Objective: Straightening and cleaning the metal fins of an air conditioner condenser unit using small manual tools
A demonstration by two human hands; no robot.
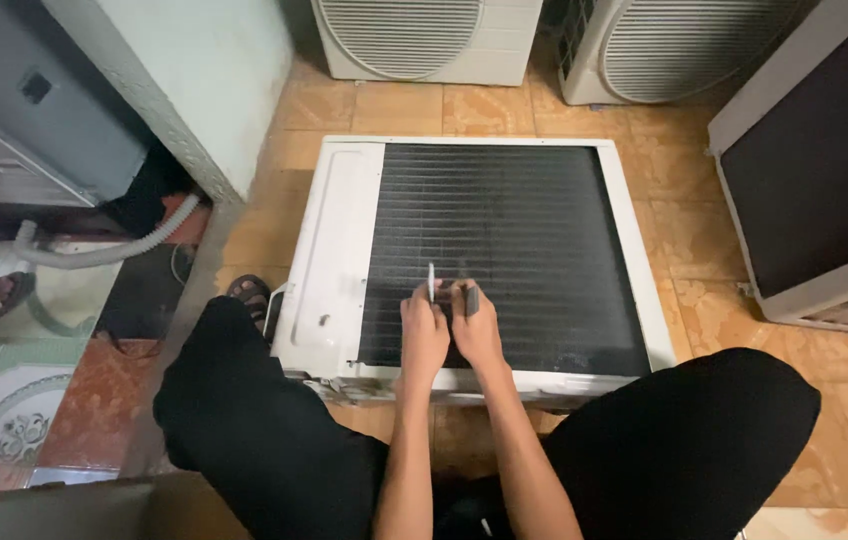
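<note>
black fins are filling most of the air conditioner unit (334,250) that is lying flat on the tan floor tiles (394,110), its dark coil face (514,230) turned up and its white casing framing it. the person is sitting over it with knees spread to either side.

the left hand (424,335) is closing around a thin pale tool (431,282), something like a small blade or fin comb, standing nearly upright with its tip on the fins. the right hand (476,328) is pressed just beside it, fingers curled tight on a small dark object (471,298); what that object is cannot be told. both hands are resting low on the coil, near the front edge and a little left of its middle.

judging by looks, the fins are thin soft metal that will bend or crush under a careless press, so the coil face is a poor place to lean on or grip. the white casing rim is looking stiff and is the safer hold. the whole unit seems heavy and awkward. the pale tool is light and slim, and is best pinched low near the working end.

two more units with round grilles (414,35) are standing beyond, another is leaning at the right (814,150), and a grey corrugated hose (114,250) is curling at the left.
</note>
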